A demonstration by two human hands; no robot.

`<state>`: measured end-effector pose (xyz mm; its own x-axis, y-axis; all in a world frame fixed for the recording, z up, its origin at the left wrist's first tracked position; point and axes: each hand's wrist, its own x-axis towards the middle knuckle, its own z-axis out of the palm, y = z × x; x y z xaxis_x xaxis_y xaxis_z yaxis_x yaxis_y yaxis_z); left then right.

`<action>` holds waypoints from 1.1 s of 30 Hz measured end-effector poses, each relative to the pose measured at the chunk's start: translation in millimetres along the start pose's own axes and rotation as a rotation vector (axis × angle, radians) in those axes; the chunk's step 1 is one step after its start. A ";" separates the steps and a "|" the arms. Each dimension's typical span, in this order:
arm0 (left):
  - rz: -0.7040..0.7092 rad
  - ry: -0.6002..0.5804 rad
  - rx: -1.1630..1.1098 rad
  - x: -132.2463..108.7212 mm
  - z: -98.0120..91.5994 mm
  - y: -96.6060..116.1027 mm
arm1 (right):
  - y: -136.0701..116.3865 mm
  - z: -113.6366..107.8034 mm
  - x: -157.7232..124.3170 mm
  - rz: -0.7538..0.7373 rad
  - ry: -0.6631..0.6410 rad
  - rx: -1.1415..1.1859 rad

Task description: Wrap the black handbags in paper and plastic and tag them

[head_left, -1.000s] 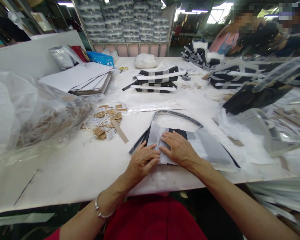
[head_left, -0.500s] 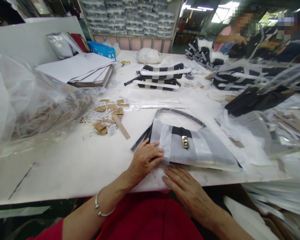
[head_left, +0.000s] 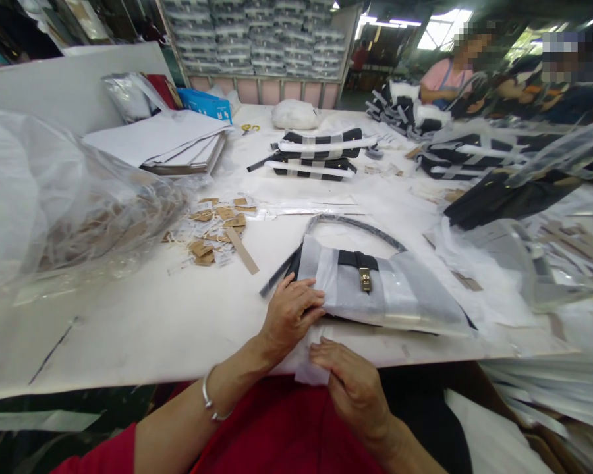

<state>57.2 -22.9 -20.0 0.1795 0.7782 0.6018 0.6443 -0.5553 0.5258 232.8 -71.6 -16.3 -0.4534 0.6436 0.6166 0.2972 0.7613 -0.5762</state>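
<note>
A black handbag (head_left: pixel 420 296) lies in front of me on the white table, its front covered with thin white wrapping and its gold clasp (head_left: pixel 365 279) exposed. Its handle (head_left: pixel 360 225), also wrapped, arches away from me. My left hand (head_left: pixel 291 311) rests open on the bag's lower left corner, fingers stretched over the wrapping. Just below the bag, my right hand (head_left: pixel 353 375) has its fingers closed on a thin white sheet (head_left: pixel 312 374) that hangs over the table's near edge. The hand hides part of that sheet.
Brown tags (head_left: pixel 212 227) lie left of the bag, near a big clear plastic bag (head_left: pixel 93 217). Farther back are stacked white sheets (head_left: pixel 153 135), yellow scissors (head_left: pixel 250 128) and two wrapped black bags (head_left: pixel 316 155). More bags (head_left: pixel 474 155) are piled right. A person (head_left: pixel 445 79) sits beyond.
My right hand has drawn back toward me and curled its fingers onto the thin white sheet, which now hangs over the table edge. My left hand stays on the bag's corner.
</note>
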 end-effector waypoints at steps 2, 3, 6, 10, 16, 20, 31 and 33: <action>0.012 -0.005 0.020 -1.4 1.8 1.0 | -7.4 4.3 -3.0 -0.008 -0.001 0.013; 0.026 -0.011 0.029 -2.1 2.5 1.8 | -10.7 4.9 -2.6 -0.017 -0.004 0.019; 0.093 -0.017 0.073 -4.2 2.4 4.9 | -16.9 -0.8 9.3 -0.052 -0.017 0.022; 0.132 -0.013 0.144 -8.3 -8.6 10.5 | -10.6 -20.5 41.1 -0.065 -0.005 -0.028; 0.016 -0.168 0.119 -6.9 -29.4 23.5 | 20.6 -35.7 70.9 0.065 -0.084 -0.264; -0.126 -0.091 0.142 2.7 -20.3 30.7 | 30.2 -38.2 82.2 0.079 -0.266 -0.604; -0.196 0.040 0.274 15.8 1.4 30.1 | 51.4 -40.4 108.4 0.085 -0.319 -0.576; -0.192 0.041 0.289 16.4 2.4 30.0 | 55.0 -38.7 106.4 0.052 -0.323 -0.565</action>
<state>81.3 -26.1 4.2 0.0082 0.8448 0.5351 0.8485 -0.2890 0.4432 233.4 41.8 38.4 -0.6302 0.6920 0.3521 0.6817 0.7102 -0.1756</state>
